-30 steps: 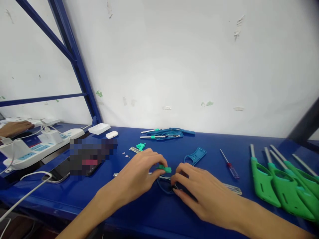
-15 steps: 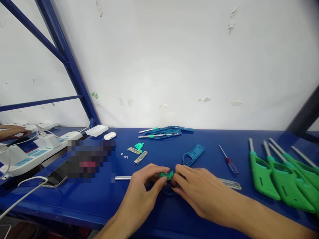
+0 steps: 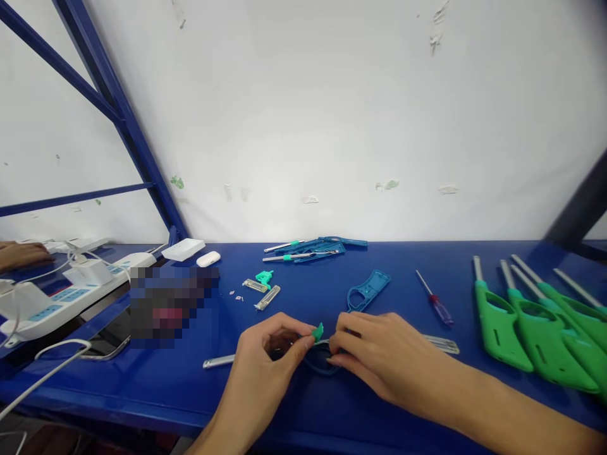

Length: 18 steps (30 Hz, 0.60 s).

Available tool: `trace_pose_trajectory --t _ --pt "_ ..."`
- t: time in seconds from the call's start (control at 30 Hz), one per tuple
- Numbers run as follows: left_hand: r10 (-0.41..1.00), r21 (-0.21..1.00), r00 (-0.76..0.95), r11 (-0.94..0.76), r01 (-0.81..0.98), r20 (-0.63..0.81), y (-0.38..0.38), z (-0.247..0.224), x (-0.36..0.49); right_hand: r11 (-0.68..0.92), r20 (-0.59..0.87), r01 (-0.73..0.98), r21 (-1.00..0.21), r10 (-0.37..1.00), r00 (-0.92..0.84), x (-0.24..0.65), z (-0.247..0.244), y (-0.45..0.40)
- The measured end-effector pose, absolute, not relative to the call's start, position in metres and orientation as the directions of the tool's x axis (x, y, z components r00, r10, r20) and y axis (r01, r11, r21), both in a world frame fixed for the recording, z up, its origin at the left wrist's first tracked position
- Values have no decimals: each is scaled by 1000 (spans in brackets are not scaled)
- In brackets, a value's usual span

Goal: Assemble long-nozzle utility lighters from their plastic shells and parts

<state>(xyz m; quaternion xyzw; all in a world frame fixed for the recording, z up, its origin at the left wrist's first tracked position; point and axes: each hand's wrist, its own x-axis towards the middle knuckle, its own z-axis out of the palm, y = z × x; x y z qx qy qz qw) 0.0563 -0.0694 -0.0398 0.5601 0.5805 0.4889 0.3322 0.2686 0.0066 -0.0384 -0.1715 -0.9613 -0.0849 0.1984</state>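
Note:
Between thumb and forefinger, my left hand pinches a small green plastic part. My right hand has its fingers closed at the rim of a dark blue handle shell, just right of the green part. A metal tube sticks out to the left from behind my left hand. Beyond my right hand lies another blue shell. A clear lighter body shows past my right wrist. What lies under my fingers is mostly hidden.
Green lighters lie at the right, beside a screwdriver. Blue shells with metal tubes rest near the wall. Clear tanks sit left of centre. A power strip, phone and another person's hand are at the left.
The green part now stands more upright in my left fingers. The metal tube's end has moved left and down. More of the blue shell's ring shows between my hands.

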Motion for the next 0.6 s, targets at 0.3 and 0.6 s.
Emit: trace_pose_trajectory --t 0.3,0.6 --pt "977 970 -139 -132 203 162 -68 -41 62 919 453 351 177 241 -858 265 -53 8" --pt "991 977 -65 -101 189 115 -68 -45 63 881 449 463 -97 454 -769 264 -54 7"
